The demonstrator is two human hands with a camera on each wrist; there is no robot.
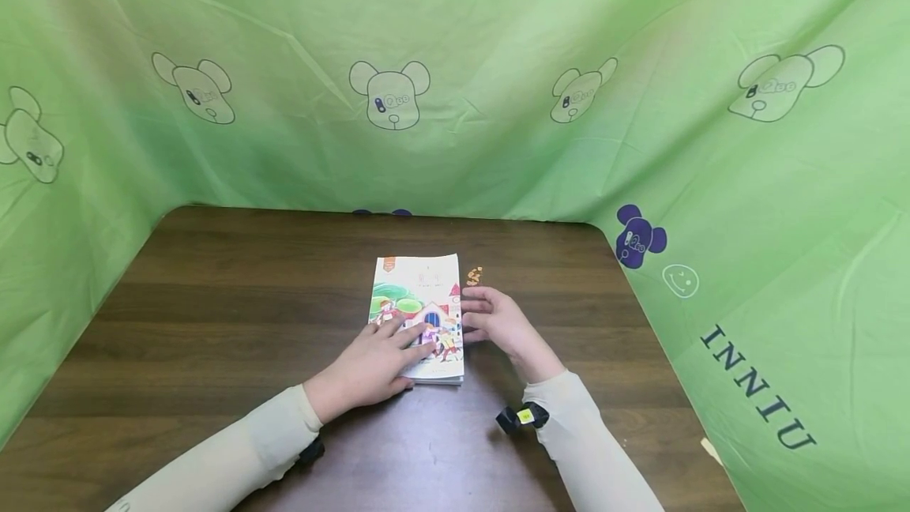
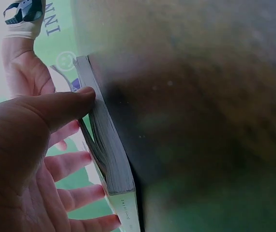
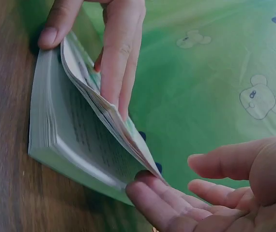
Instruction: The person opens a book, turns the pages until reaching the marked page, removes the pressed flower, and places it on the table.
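Observation:
A thick paperback book (image 1: 426,279) with an illustrated white cover lies on the brown table. My left hand (image 1: 377,366) rests on the lower part of the cover, fingers spread, its thumb (image 2: 82,99) against the bottom edge of the pages. At the book's right side is my right hand (image 1: 501,322); its fingertips (image 3: 150,181) touch the edge of the lifted cover, with the thumb held apart. In the right wrist view the front cover and some pages (image 3: 111,113) bow up from the thicker page block (image 3: 43,106), and printed text shows in the gap.
A small orange-brown piece (image 1: 475,276) lies right of the book, near my right fingertips. The wooden table (image 1: 235,322) has green curtains (image 1: 298,156) with bear prints at its back and sides. Black wrist devices (image 1: 522,417) sit by both cuffs.

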